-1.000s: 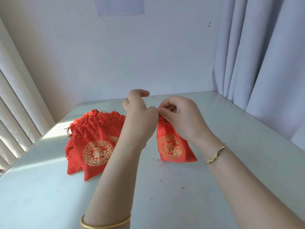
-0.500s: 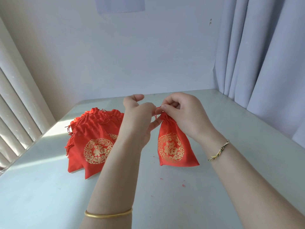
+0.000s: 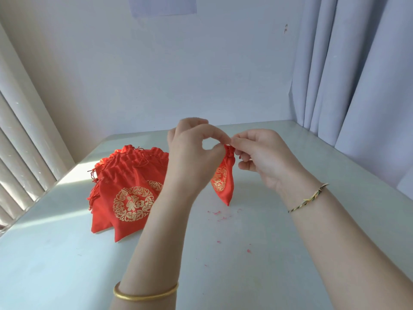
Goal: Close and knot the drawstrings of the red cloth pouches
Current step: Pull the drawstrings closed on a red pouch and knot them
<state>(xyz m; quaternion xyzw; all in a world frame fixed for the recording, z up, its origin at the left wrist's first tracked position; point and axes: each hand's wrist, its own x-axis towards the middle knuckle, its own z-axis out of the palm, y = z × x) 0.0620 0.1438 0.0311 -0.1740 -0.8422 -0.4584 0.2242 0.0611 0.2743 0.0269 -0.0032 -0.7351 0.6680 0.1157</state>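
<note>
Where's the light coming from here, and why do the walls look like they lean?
Head view: sunlight enters from the left by the blinds, laying bright bands on the table beside the pile of pouches. Head view again: the wide-angle lens tilts the blinds and the curtain outward. Same view: the cords at the held pouch are too fine to make out.

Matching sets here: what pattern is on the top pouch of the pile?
Top pouch: round gold emblem on red cloth, clearest in head view.
</note>
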